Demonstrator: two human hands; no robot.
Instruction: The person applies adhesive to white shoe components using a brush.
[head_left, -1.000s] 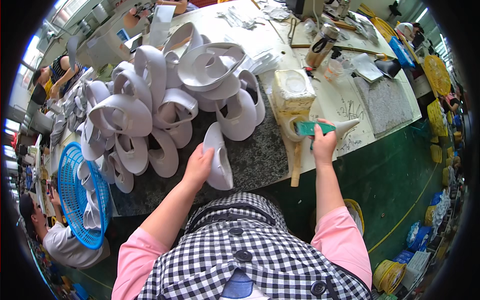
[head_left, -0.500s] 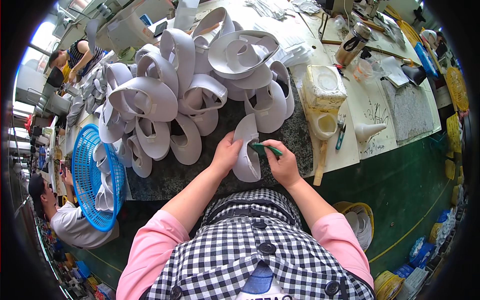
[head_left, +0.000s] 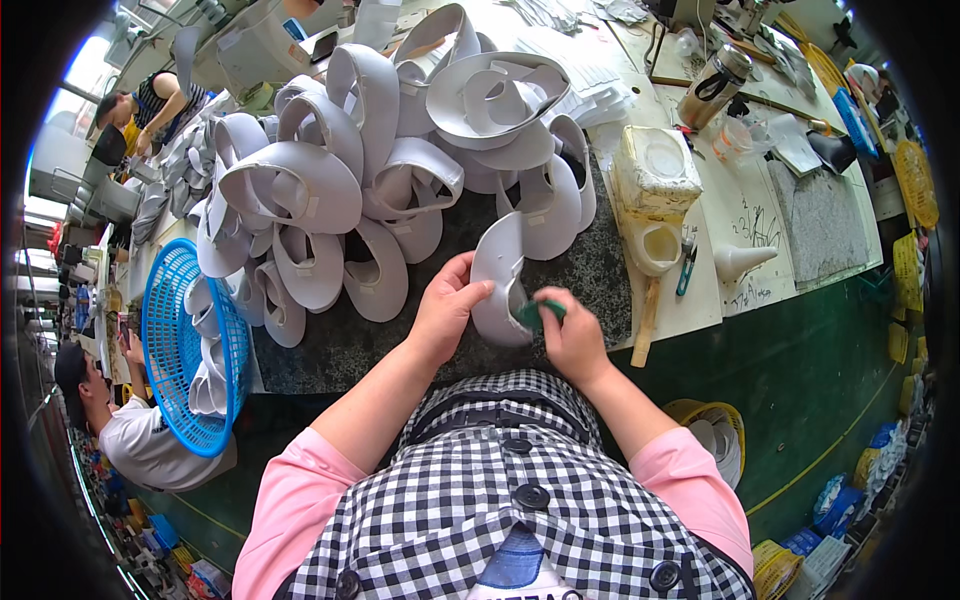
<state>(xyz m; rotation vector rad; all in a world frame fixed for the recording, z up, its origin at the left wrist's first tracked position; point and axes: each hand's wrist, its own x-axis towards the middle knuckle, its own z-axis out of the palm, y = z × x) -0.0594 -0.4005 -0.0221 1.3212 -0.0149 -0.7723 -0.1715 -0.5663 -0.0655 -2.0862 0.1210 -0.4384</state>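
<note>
Blue basket (head_left: 168, 330), well left of the L hand (head_left: 445, 310), holds a few curved white pcs (head_left: 208, 385) nested in a row. Yellow basket (head_left: 741, 425), low & to the right of the R hand (head_left: 575, 340), has pale rounded pcs (head_left: 716, 442) in it. Beyond the R hand & a bit right: off-white block (head_left: 658, 175) w/ a round hollow on top, and just on its near side a cream cup (head_left: 655, 248), contents too small to tell; a wooden handle (head_left: 645, 325) runs from the cup toward the person. Farther off that way, a clear plastic cup (head_left: 733, 138) & a metal flask (head_left: 715, 88) on the tabletop (head_left: 702, 295). White shoe upper (head_left: 492, 283) sits btwn both hands, over the near part of a dark slab (head_left: 310, 368). Its long axis runs approx. away from the person; one end points to the pile of uppers (head_left: 290, 190) beyond the L hand, the other back at the apron (head_left: 470, 440). Rounded outer edge faces the L hand, cut-out side faces the R. L hand pinches the outer edge, thumb on top; R hand is curled round a green tool (head_left: 530, 317), prob. touching the cut-out edge, tho blur there makes contact hard to confirm.
</note>
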